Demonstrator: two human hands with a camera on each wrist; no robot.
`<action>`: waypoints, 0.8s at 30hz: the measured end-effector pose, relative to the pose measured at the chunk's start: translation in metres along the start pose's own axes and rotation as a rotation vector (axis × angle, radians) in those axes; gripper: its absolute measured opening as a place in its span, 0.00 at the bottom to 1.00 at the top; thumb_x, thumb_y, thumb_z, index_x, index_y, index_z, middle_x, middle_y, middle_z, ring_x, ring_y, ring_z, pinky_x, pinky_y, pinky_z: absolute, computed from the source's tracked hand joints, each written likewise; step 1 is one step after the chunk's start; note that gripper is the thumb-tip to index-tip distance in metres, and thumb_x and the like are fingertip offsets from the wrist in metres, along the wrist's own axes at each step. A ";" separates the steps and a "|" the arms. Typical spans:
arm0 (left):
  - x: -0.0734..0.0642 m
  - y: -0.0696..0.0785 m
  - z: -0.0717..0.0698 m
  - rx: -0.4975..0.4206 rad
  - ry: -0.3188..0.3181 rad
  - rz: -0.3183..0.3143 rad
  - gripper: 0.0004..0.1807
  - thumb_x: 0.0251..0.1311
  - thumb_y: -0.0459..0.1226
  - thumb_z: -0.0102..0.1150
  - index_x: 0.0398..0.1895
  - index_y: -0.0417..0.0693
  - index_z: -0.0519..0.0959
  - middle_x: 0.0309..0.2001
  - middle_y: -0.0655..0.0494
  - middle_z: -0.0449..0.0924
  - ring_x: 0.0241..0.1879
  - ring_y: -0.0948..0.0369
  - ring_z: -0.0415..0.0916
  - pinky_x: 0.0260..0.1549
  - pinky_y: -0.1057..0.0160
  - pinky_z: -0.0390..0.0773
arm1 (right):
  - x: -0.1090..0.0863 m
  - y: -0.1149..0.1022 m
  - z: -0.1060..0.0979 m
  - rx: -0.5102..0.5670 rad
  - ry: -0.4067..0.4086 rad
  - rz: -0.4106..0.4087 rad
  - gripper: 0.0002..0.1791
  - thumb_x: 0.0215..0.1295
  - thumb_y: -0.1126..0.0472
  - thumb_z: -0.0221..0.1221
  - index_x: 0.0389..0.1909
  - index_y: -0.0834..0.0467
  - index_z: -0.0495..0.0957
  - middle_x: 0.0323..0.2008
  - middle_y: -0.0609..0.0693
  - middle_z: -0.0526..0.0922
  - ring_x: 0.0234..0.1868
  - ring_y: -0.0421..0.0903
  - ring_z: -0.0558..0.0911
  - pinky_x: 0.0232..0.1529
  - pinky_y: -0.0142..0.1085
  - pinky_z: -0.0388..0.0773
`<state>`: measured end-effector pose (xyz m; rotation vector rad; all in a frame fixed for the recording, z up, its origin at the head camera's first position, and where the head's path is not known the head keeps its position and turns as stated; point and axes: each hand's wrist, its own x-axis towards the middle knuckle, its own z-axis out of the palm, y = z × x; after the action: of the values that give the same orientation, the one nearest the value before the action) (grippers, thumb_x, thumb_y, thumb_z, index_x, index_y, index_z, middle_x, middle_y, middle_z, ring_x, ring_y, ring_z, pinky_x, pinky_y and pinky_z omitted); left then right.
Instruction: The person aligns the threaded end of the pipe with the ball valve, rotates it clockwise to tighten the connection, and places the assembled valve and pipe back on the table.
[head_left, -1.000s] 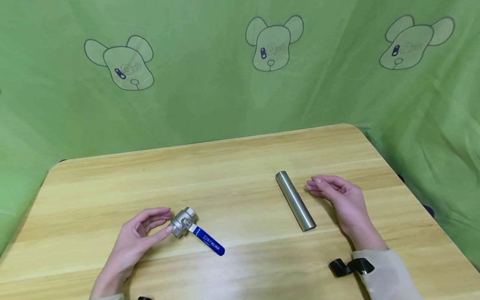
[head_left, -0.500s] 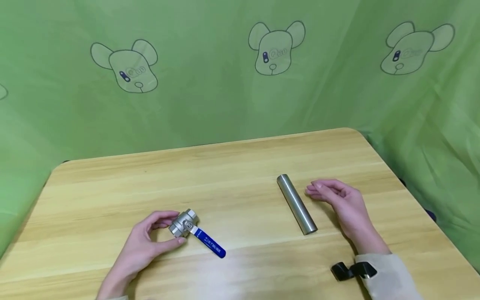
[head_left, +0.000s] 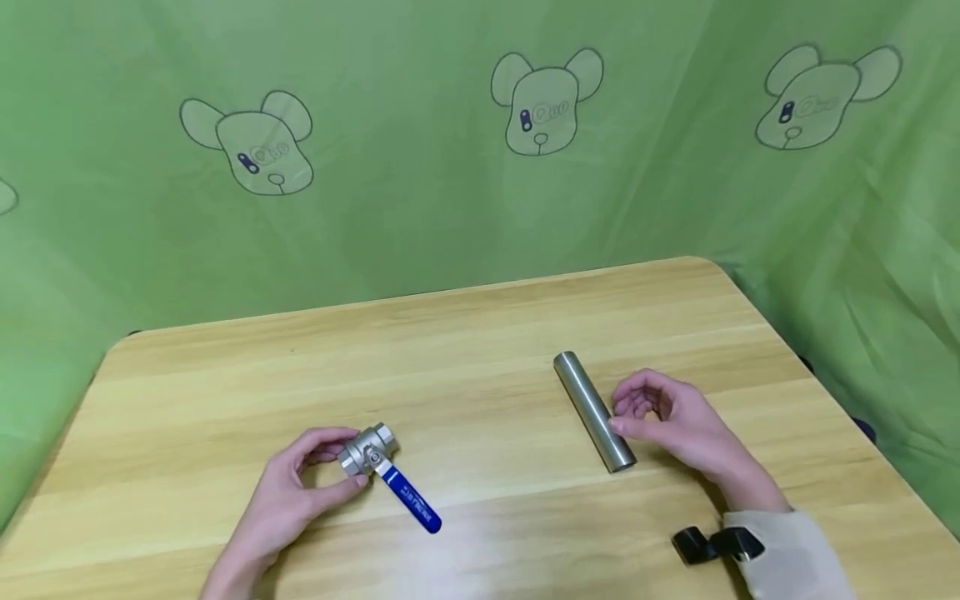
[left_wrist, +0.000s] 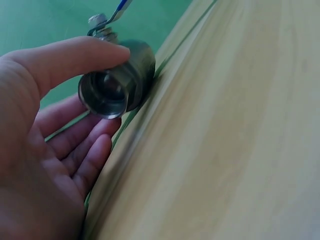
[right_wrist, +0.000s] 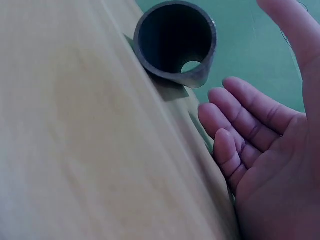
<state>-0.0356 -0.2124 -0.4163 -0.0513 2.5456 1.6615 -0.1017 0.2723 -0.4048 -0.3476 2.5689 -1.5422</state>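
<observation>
A steel ball valve (head_left: 366,450) with a blue lever handle (head_left: 411,500) sits at the left front of the table. My left hand (head_left: 300,483) holds its body from the left, thumb on the near side and fingers on the far side. In the left wrist view the valve's threaded open end (left_wrist: 104,95) faces the palm, with the thumb laid across the body. A plain metal pipe (head_left: 594,412) lies slantwise at the right. Close to its right side is my right hand (head_left: 678,421), fingers loosely bent, thumb tip overlapping the pipe's edge. The pipe's hollow end (right_wrist: 175,40) shows beyond the fingers in the right wrist view.
The wooden table (head_left: 480,333) has a rounded far right corner. Behind it hangs a green curtain (head_left: 420,208) printed with animal heads. A black strap (head_left: 716,545) is around the right sleeve (head_left: 791,554).
My left hand has closed in around the valve, and its blue handle has swung slightly toward me. My right thumb has spread from the fingers and come to the pipe's edge.
</observation>
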 end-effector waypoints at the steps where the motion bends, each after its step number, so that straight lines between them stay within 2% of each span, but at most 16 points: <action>1: -0.001 0.000 0.002 0.011 0.002 0.003 0.35 0.48 0.38 0.86 0.63 0.53 0.82 0.55 0.54 0.86 0.54 0.61 0.79 0.67 0.52 0.67 | -0.001 0.000 0.000 -0.005 -0.009 -0.006 0.21 0.61 0.63 0.76 0.52 0.62 0.81 0.43 0.55 0.86 0.41 0.46 0.82 0.43 0.31 0.83; 4: -0.002 0.002 0.007 0.046 0.021 0.002 0.38 0.45 0.39 0.87 0.63 0.52 0.80 0.54 0.56 0.85 0.53 0.62 0.77 0.64 0.59 0.71 | -0.002 -0.001 0.001 -0.036 -0.036 -0.023 0.25 0.55 0.61 0.81 0.51 0.59 0.81 0.43 0.55 0.86 0.41 0.47 0.82 0.44 0.32 0.82; 8: 0.001 0.004 0.013 0.070 0.047 0.011 0.42 0.42 0.39 0.89 0.64 0.52 0.78 0.54 0.57 0.84 0.52 0.63 0.76 0.60 0.67 0.74 | -0.001 -0.006 0.002 -0.121 -0.059 -0.031 0.33 0.46 0.55 0.86 0.51 0.55 0.80 0.41 0.52 0.84 0.42 0.46 0.80 0.45 0.31 0.79; 12: 0.002 0.006 0.018 0.104 0.068 0.008 0.39 0.43 0.38 0.88 0.62 0.51 0.79 0.54 0.56 0.84 0.51 0.62 0.76 0.60 0.65 0.74 | 0.000 -0.009 0.006 -0.191 -0.090 -0.013 0.40 0.40 0.48 0.88 0.52 0.53 0.77 0.41 0.50 0.81 0.44 0.45 0.77 0.46 0.30 0.76; 14: 0.003 0.007 0.020 0.114 0.079 -0.004 0.37 0.44 0.38 0.88 0.60 0.51 0.81 0.53 0.56 0.85 0.51 0.62 0.76 0.61 0.62 0.74 | 0.000 -0.008 0.008 -0.197 -0.104 -0.009 0.40 0.39 0.48 0.88 0.53 0.53 0.77 0.41 0.50 0.80 0.44 0.44 0.76 0.45 0.30 0.76; 18: 0.002 0.008 0.019 0.119 0.087 -0.023 0.34 0.44 0.37 0.87 0.58 0.52 0.82 0.53 0.57 0.86 0.52 0.61 0.77 0.61 0.61 0.74 | 0.000 -0.005 0.008 -0.173 -0.107 -0.020 0.36 0.42 0.56 0.85 0.55 0.51 0.80 0.41 0.50 0.80 0.43 0.44 0.76 0.43 0.31 0.76; 24: 0.001 0.007 0.019 0.105 0.092 -0.002 0.34 0.46 0.34 0.85 0.60 0.54 0.84 0.54 0.57 0.86 0.51 0.62 0.76 0.60 0.63 0.73 | -0.001 0.000 0.007 -0.177 -0.081 -0.055 0.33 0.47 0.60 0.82 0.57 0.44 0.86 0.41 0.47 0.83 0.42 0.42 0.77 0.41 0.33 0.75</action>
<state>-0.0361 -0.1926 -0.4179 -0.1250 2.6949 1.5562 -0.0995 0.2666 -0.4081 -0.4925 2.6591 -1.2913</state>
